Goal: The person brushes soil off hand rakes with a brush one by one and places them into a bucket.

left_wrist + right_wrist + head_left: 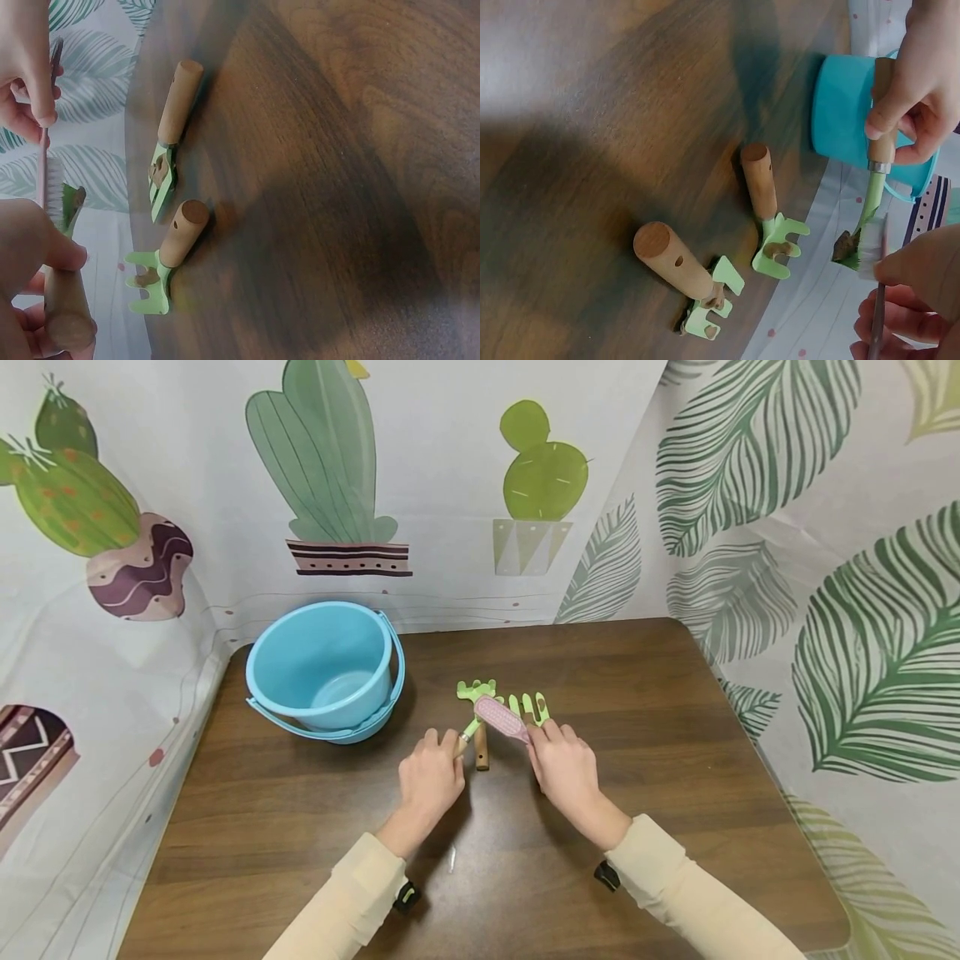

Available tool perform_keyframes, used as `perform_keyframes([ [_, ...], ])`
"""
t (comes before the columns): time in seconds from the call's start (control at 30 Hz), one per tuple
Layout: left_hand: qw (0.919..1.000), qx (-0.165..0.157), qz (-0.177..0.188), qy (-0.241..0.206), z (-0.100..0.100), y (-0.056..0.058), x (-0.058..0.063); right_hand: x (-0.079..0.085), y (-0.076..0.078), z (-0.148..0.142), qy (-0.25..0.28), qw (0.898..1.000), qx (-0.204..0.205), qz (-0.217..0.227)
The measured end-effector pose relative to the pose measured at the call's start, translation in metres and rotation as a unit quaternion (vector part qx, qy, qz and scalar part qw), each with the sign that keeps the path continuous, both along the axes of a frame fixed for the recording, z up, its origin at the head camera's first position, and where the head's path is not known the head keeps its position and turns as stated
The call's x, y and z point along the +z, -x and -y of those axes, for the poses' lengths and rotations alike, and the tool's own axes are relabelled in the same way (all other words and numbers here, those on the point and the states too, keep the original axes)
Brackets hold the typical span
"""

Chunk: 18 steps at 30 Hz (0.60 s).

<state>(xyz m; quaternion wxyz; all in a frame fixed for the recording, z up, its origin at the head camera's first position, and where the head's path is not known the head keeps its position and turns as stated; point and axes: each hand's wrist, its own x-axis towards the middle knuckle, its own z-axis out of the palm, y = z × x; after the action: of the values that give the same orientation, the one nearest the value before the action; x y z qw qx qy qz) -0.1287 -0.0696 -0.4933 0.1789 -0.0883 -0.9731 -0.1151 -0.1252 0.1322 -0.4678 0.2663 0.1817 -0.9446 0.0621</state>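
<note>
My left hand (432, 779) grips the wooden handle (883, 142) of a small green garden trowel (874, 191). Brown dirt shows on the trowel's blade, which is partly covered by a brush in the head view. The pink brush (501, 718) has white bristles (870, 244), and my right hand (566, 768) holds it by its thin handle. In the right wrist view the bristles lie against the trowel blade. Below the hands, a green hand rake (761, 180) and a green hand fork (671, 259) lie on the table, both with wooden handles and brown smears on their heads.
A blue bucket (322, 668) with its handle down stands at the table's back left. The brown wooden table (675, 718) ends at a patterned cloth (450, 485) behind and at both sides. A small whitish mark (452, 858) shows on the tabletop between the forearms.
</note>
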Motion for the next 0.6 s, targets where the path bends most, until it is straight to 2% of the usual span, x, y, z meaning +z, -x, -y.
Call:
perform_keyframes([
  [0.13,1.0000,0.000,-0.006,0.001,0.0001,0.0000,0.0011,-0.0016,-0.0010,0.0011,-0.001,1.000,0.000,0.002],
  [0.37,0.9999,0.011,-0.011,0.003,0.0026,0.0002,0.0012,0.0000,-0.0064,-0.0007,0.027,0.998,-0.001,0.061],
  [0.6,0.9999,0.011,-0.007,0.000,0.0032,0.0007,-0.0009,-0.0002,-0.0092,-0.0031,0.042,0.996,-0.005,0.073],
])
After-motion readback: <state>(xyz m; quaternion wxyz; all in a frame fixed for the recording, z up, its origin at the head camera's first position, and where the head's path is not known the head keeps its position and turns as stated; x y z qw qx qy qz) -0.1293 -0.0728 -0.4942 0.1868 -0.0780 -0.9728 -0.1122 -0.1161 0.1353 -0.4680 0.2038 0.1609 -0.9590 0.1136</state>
